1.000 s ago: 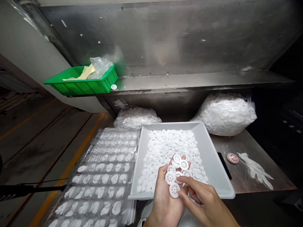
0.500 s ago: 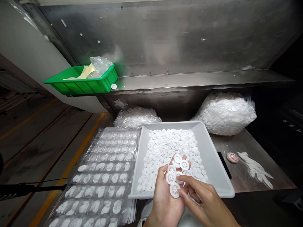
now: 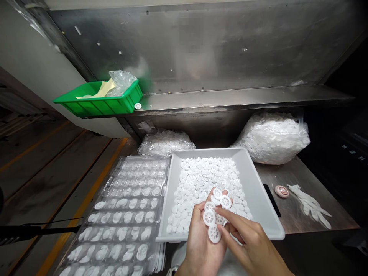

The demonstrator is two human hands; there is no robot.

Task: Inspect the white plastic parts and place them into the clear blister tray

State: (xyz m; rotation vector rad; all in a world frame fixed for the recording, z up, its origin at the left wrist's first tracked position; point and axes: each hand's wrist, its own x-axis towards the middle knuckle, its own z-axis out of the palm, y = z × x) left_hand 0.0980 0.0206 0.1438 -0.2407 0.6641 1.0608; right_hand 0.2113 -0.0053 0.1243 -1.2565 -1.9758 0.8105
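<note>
Several white spoked plastic wheels (image 3: 209,217) lie in the cupped palm of my left hand (image 3: 202,245), which is over the front of the grey tray. From the right, my right hand (image 3: 248,237) reaches over the palm, thumb and index finger closed around the edge of a lower wheel (image 3: 214,233). The other fingers of my right hand are curled and partly hidden. Behind both hands, the grey tray (image 3: 260,199) holds a thick layer of similar small white pieces (image 3: 207,176).
Clear blister trays (image 3: 143,207) filled with white pieces lie stacked at left. Bags of white pieces (image 3: 276,140) stand behind. At right are a dark flat object (image 3: 271,200), a round pink item (image 3: 281,191) and white gloves (image 3: 310,205). A green bin (image 3: 106,105) sits on the shelf.
My right index finger has shifted slightly up and left across the wheels. The wheels and my left hand have moved slightly right.
</note>
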